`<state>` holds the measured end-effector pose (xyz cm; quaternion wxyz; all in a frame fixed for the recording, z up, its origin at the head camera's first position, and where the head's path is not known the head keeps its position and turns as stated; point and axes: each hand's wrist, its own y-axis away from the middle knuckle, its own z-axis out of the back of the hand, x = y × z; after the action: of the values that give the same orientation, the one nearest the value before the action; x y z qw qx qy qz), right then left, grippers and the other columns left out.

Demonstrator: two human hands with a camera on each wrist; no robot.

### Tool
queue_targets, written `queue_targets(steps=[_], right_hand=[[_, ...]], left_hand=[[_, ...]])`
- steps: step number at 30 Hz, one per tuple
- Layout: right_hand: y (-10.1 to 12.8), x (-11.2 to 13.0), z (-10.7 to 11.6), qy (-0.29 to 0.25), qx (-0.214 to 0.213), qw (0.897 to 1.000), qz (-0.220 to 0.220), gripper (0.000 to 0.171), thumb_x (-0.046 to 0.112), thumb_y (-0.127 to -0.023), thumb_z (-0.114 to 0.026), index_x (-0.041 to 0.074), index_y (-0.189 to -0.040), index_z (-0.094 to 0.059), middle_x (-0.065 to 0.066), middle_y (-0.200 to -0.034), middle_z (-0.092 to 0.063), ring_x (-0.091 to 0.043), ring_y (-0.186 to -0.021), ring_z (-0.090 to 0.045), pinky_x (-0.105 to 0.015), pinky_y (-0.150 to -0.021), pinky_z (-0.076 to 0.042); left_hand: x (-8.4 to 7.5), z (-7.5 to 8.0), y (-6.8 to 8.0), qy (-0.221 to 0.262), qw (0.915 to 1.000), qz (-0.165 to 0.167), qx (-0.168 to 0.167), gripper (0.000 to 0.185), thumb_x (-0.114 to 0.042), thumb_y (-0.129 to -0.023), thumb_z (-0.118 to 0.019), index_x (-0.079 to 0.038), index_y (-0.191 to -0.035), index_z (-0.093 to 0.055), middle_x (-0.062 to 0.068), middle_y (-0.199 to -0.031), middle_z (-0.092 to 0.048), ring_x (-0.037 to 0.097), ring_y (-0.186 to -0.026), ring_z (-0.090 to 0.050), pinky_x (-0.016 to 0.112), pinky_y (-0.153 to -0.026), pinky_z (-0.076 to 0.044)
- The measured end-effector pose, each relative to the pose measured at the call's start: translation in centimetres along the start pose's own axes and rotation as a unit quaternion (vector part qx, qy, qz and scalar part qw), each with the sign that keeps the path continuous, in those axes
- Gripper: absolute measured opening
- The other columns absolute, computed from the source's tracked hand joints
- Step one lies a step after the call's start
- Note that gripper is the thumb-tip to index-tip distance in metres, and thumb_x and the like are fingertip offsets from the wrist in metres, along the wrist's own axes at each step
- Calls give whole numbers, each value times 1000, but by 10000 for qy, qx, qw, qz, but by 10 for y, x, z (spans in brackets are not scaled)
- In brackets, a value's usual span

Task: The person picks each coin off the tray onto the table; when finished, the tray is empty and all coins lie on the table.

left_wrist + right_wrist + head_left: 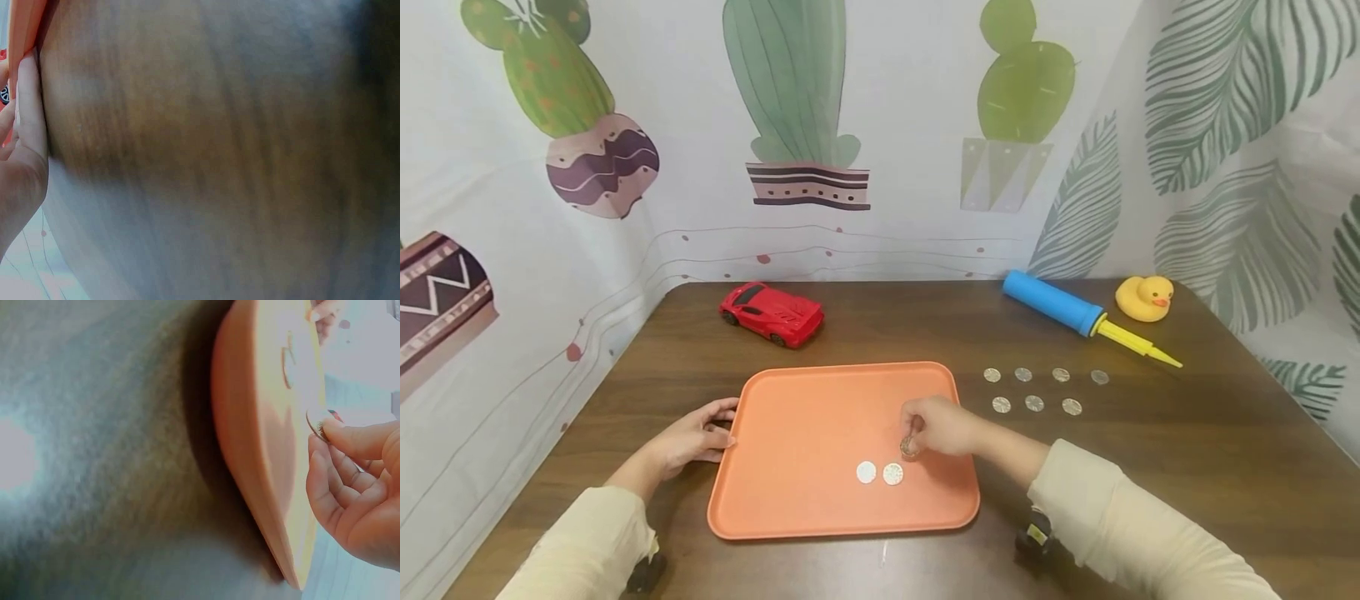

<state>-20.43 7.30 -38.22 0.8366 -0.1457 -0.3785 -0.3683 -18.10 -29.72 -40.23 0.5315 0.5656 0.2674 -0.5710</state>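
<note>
A dark wooden table (1187, 467) with a streaked grain stands in a corner hung with smooth white cloth (917, 125) printed with green cacti and feathery leaves. In the middle lies a flat orange plastic tray (805, 417), rectangular with rounded corners and a low raised rim.

The right hand (942, 427) is over the tray's right half, its fingers curled, thumb and fingertips pinching a small round silvery coin (909, 447) held on edge just above or on the tray floor; the wrist view shows its ridged rim between the fingertips. Two more coins (879, 473), flat pale discs, lie side by side on the tray just below and to the left of it.

The left hand (694, 437) rests on the table at the tray's left edge, fingers nearly straight and touching the rim, holding nothing.

On the bare wood right of the tray, seven coins (1045, 390) sit in two rows. Behind them lie a blue cylindrical pump (1051, 302) with a yellow pointed nozzle, and a glossy yellow rubber duck (1144, 298). A shiny red toy car (772, 313) stands behind the tray.
</note>
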Motion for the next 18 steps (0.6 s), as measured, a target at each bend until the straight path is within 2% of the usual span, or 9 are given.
queue_targets(steps=[10, 15, 18], right_hand=[[16, -10, 20, -438, -493, 9978, -111, 14, -1, -69, -64, 7, -72, -53, 1, -67, -57, -11, -63, -52, -26, -58, -44], [30, -18, 32, -1092, -619, 9918, -242, 12, -5, -70, -60, 2, -76, -52, -7, -70, -56, -17, -66, -52, -30, -58, -46], [39, -23, 40, -1346, -735, 9877, -306, 12, -5, -71, -61, -1, -77, -52, -7, -71, -55, -18, -64, -52, -31, -56, -46]], left_hand=[[-2, -2, 1, 12, 10000, 35, -23, 68, 2, -77, -54, 8, -132, -15, 24, -119, -28, 19, -85, -48, 39, -71, -48], [-2, -3, 2, 22, 10000, 36, -53, 68, 3, -76, -54, 8, -132, -15, 25, -119, -29, 18, -84, -49, 38, -71, -48], [-3, -2, 3, 28, 10000, 21, -43, 68, 3, -77, -54, 8, -132, -15, 25, -120, -28, 18, -84, -49, 38, -71, -48]])
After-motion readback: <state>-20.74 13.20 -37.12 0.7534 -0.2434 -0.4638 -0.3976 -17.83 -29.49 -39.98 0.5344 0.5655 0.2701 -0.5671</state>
